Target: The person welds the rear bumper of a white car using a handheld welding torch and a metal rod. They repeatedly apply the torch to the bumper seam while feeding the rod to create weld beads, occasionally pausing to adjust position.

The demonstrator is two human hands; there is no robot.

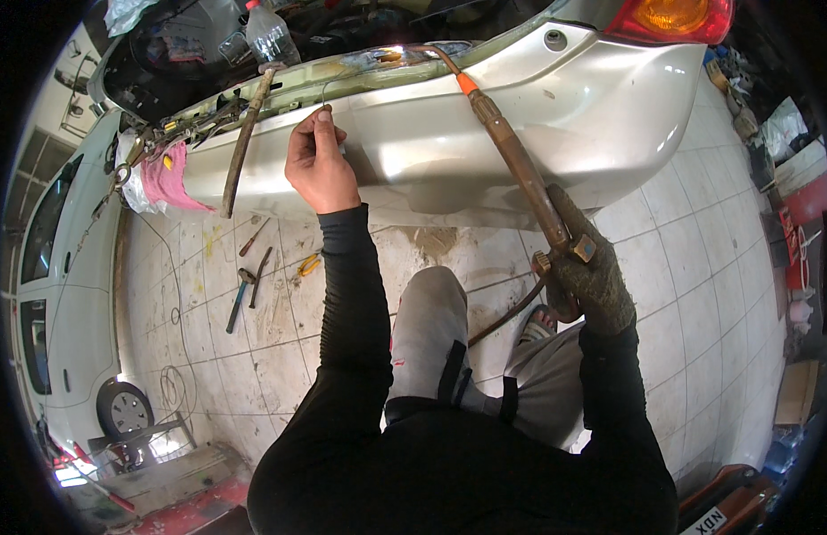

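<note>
My bare left hand [322, 165] is closed in a pinch above the bumper, on what looks like a thin wire rod [324, 92]. In a dirty work glove, my right hand [594, 276] is wrapped round the handle of a gas welding torch [518, 169]. Its bent tip reaches over the silver bumper [413, 134] to a scorched metal panel [369, 62] at the edge of the car's open rear. A bright spot glows on the panel near the tip. A hose runs from the torch's lower end toward my legs.
A hammer [246, 147] leans across the bumper, left of my left hand. Pliers and a pink cloth [166, 174] lie at the bumper's left end. A plastic bottle [271, 40] stands behind. On the tiled floor are a blue-handled hammer [238, 299] and yellow-handled pliers [308, 265].
</note>
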